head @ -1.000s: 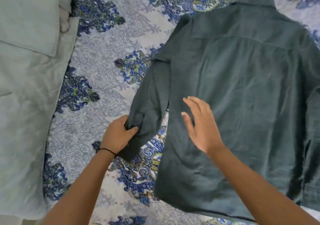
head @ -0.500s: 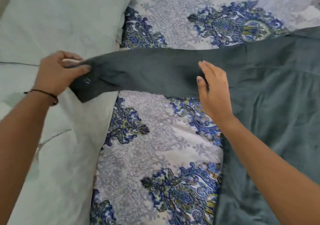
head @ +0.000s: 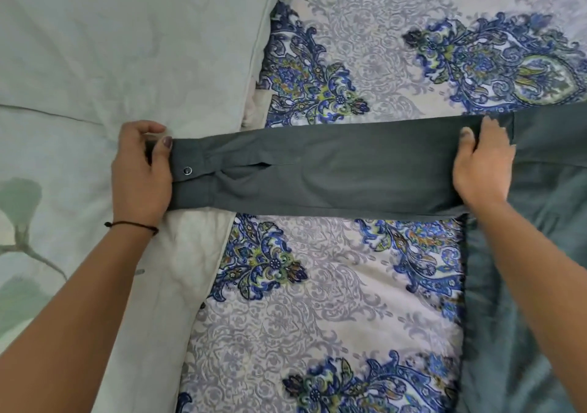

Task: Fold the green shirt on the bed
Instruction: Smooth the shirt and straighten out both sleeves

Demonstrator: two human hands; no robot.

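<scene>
- The green shirt (head: 540, 253) is lying at 3 o'clock on the bed (head: 317, 317), with its sleeve (head: 333, 174) stretching toward 9 o'clock.
- The left hand (head: 141, 174) is pinching the cuff (head: 190, 171). The right hand (head: 482, 168) is resting at the shoulder; I cannot tell whether its fingers are curling.
- Pulling harder is likely risking dragging the shirt body askew, and a slipping cuff would leave the sleeve sagging and creasing.

Between the two grips (left hand (head: 141, 171) at cuff (head: 190, 174), right hand (head: 482, 165) at shoulder end), sleeve (head: 317, 174) — laid over bedsheet (head: 317, 301). Behind the left grip, pillow (head: 111, 47); right of the right grip, shirt body (head: 540, 253).
</scene>
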